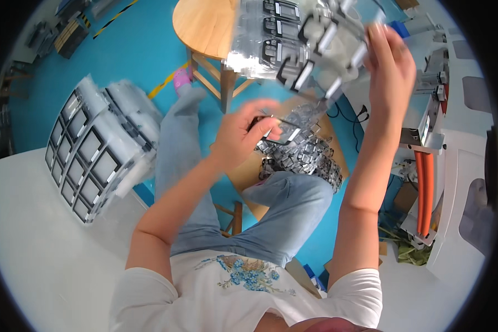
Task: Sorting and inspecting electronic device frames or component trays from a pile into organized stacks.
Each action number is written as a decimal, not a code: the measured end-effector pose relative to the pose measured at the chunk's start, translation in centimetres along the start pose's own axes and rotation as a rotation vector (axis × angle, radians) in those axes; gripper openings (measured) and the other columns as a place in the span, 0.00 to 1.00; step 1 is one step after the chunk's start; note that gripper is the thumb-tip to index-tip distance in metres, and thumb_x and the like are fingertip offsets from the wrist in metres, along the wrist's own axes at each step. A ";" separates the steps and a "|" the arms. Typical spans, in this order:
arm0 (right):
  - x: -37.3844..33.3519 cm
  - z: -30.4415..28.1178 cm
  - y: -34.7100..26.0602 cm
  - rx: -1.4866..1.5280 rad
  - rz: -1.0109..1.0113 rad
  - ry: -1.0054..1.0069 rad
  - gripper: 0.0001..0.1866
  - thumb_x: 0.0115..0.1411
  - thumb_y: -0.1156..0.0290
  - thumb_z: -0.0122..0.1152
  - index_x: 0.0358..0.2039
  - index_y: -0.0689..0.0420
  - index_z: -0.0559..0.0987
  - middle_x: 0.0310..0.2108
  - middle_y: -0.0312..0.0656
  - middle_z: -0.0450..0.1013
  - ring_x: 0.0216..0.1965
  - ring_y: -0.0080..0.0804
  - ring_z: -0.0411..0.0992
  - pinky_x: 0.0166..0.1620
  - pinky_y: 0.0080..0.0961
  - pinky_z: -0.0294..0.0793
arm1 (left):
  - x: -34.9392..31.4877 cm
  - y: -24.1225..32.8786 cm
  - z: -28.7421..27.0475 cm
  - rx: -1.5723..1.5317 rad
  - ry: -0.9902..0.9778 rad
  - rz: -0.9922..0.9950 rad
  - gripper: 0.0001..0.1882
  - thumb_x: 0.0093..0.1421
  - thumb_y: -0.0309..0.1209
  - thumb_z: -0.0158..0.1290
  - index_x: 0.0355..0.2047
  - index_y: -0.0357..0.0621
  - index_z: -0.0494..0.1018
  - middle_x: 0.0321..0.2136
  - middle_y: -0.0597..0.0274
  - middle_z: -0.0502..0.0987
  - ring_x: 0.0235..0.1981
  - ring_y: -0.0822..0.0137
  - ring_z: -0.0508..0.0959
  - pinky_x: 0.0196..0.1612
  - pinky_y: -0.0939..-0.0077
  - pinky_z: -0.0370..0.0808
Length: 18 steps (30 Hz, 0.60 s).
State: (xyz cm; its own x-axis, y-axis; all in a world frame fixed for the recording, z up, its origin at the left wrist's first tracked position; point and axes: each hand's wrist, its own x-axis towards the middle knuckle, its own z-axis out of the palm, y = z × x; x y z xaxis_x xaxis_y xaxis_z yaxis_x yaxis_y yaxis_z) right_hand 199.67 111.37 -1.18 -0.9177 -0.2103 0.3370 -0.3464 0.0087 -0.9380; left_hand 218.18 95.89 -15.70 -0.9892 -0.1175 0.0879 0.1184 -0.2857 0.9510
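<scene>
My right hand [393,69] is raised at the upper right, its fingers pinched on the edge of a clear plastic sheet with black frame-shaped parts [326,41], blurred by motion. Lower and nearer the middle, my left hand [235,135] grips a small black-rimmed clear piece [288,135] between thumb and fingers. Right below that piece, a heap of loose clear and black plastic pieces [304,160] lies on brown cardboard [249,174]. Behind the held sheet, more clear sheets with black frames [252,41] rest at the edge of a round wooden stool [202,27].
To my left, a stack of sheets with black square frames [88,146] leans on a white tabletop [39,199]. A white machine [456,166] with orange hoses [424,191] stands at the right. A black cable [355,127] hangs beside the cardboard.
</scene>
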 end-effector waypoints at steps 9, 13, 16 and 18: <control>6.9 1.6 13.4 -0.578 -0.128 -0.011 0.23 0.64 0.54 0.62 0.46 0.63 0.79 0.29 0.28 0.71 0.29 0.15 0.63 0.32 0.15 0.62 | 4.3 -1.2 2.3 0.081 0.277 0.092 0.36 0.66 0.19 0.47 0.71 0.47 0.46 0.23 0.68 0.69 0.22 0.82 0.66 0.26 0.85 0.66; -0.7 -0.4 7.6 -0.428 0.034 -0.141 0.13 0.68 0.65 0.56 0.44 0.61 0.81 0.29 0.27 0.71 0.28 0.15 0.62 0.34 0.16 0.64 | 4.4 -0.6 1.5 0.171 0.224 -0.008 0.36 0.65 0.20 0.48 0.71 0.51 0.50 0.20 0.69 0.69 0.21 0.81 0.66 0.25 0.83 0.65; -4.6 -0.3 6.2 -0.574 -0.311 -0.313 0.09 0.61 0.77 0.61 0.42 0.59 0.83 0.30 0.37 0.75 0.29 0.24 0.70 0.37 0.18 0.68 | 5.0 -0.8 0.6 0.291 0.233 0.001 0.36 0.62 0.23 0.53 0.69 0.55 0.55 0.13 0.66 0.69 0.17 0.76 0.66 0.25 0.77 0.66; -5.9 0.0 6.0 -0.607 -0.351 -0.391 0.11 0.56 0.78 0.64 0.40 0.57 0.83 0.27 0.41 0.73 0.30 0.34 0.73 0.35 0.26 0.73 | 5.3 -0.3 0.1 0.200 0.155 -0.065 0.38 0.64 0.23 0.53 0.71 0.50 0.49 0.20 0.69 0.75 0.22 0.85 0.68 0.23 0.86 0.61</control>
State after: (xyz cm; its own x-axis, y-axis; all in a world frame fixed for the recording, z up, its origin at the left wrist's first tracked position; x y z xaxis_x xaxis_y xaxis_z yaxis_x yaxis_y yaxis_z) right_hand 203.00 112.65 -8.74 -0.6403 -0.6255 0.4458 -0.7503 0.3850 -0.5374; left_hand 212.91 95.46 -15.49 -0.9672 -0.2539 -0.0073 0.0201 -0.1052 0.9942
